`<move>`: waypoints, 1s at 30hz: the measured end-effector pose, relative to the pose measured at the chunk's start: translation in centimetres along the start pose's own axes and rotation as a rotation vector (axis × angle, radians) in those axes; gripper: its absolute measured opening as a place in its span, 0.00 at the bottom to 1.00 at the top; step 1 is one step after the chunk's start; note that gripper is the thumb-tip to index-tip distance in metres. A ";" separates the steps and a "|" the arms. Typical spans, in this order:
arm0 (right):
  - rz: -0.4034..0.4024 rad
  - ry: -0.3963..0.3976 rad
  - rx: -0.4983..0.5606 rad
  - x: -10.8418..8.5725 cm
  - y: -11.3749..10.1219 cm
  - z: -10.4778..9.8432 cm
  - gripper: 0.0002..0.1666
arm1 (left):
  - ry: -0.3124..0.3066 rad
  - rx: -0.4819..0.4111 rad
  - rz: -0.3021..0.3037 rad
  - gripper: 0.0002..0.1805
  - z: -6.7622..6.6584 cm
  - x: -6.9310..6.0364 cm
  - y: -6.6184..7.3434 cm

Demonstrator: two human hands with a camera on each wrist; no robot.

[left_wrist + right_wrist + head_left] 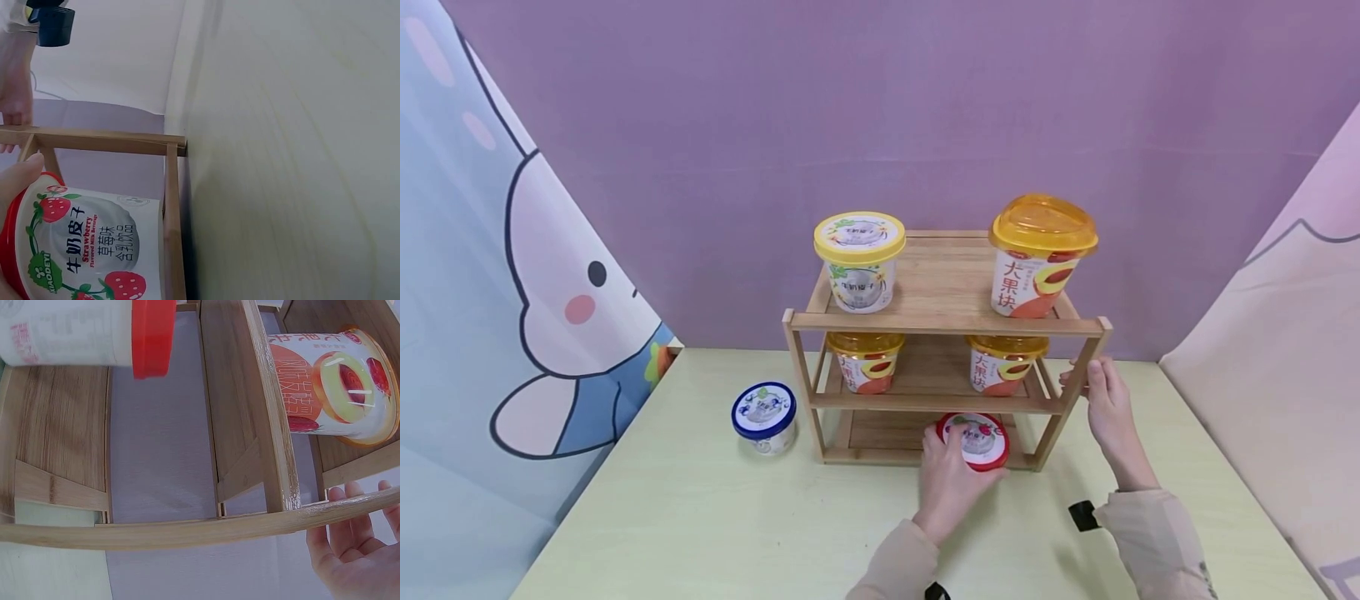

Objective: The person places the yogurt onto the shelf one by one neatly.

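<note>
My left hand [949, 479] grips a red-lidded strawberry milk cup [983, 443] by its lid end, at the right front of the bottom tier of a wooden shelf rack [940, 321]. In the left wrist view, the cup's strawberry label [100, 240] faces the camera beside the rack's bottom front rail. On the rack's right side, my right hand [1108, 408] holds the upright post, fingers behind it. The right wrist view shows those fingers [340, 531] around the wooden bar, near a fruit cup [337, 387] on the middle tier.
A yellow-lidded cup [859, 262] and an orange-lidded fruit cup [1037, 271] stand on the top tier. Two more orange-lidded cups, left [868, 367] and right [1003, 367], occupy the middle tier. A blue-lidded cup [764, 418] stands on the table left of the rack.
</note>
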State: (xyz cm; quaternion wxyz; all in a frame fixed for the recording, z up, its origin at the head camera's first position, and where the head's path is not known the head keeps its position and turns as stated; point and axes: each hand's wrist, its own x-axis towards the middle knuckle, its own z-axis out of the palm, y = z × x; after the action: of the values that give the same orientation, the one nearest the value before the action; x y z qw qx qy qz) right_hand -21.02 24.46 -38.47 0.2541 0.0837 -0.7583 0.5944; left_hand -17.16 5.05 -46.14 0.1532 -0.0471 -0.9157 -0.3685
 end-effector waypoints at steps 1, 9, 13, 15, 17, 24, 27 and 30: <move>-0.001 -0.001 -0.004 0.0 0.0 0.0 0.12 | -0.006 0.005 -0.004 0.41 0.1 0.1 0.1; 0.004 -0.004 0.001 -0.1 -0.1 0.0 0.13 | -0.008 0.042 0.001 0.42 1.1 0.5 0.5; 0.009 -0.008 0.011 -0.1 -0.2 0.0 0.13 | -0.018 0.034 -0.016 0.45 1.7 0.7 0.6; 0.009 -0.010 0.014 -0.1 -0.2 0.0 0.13 | -0.018 0.034 -0.019 0.47 1.8 0.8 0.6; 0.007 -0.012 0.013 -0.1 -0.2 0.0 0.13 | -0.017 0.039 -0.016 0.49 1.9 0.8 0.6; 0.005 -0.005 0.006 -0.1 -0.2 0.1 0.13 | -0.068 0.024 0.004 0.47 1.5 1.1 0.6; 0.004 -0.006 0.006 0.0 -0.2 0.0 0.13 | -0.144 -0.004 0.007 0.43 1.1 1.2 0.6; 0.002 -0.007 0.016 0.0 -0.2 0.0 0.12 | -0.223 -0.028 0.010 0.40 0.5 1.4 0.5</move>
State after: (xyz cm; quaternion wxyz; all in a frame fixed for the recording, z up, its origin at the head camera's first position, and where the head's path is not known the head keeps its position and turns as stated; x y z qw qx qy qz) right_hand -20.90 24.37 -38.30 0.2502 0.0870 -0.7545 0.6004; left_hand -18.52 5.77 -45.71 0.0516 -0.0944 -0.9215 -0.3732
